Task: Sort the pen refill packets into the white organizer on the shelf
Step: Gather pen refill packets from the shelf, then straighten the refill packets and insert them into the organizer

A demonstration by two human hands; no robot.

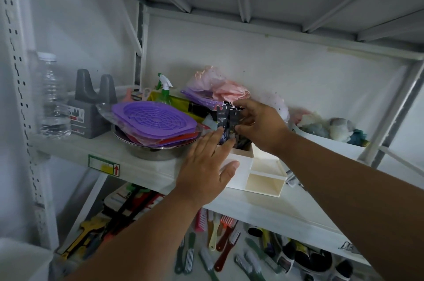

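Observation:
The white organizer (266, 179) stands on the middle shelf with two shallow front compartments showing bare and a taller back compartment. Dark pen refill packets (226, 120) stand upright in that back compartment. My right hand (259, 126) pinches the packets from the right, fingers curled round their top edge. With its fingers straight, my left hand (206, 166) lies over the organizer's left side, fingertips touching the lower part of the packets. The lower ends of the packets are hidden behind my hands.
A steel bowl (156, 152) with purple plastic mats (153, 120) sits left of the organizer. Behind are a green spray bottle (164, 90), plastic bags (218, 87), a grey holder (91, 108) and a water bottle (51, 97). Brushes (220, 246) lie on the lower shelf.

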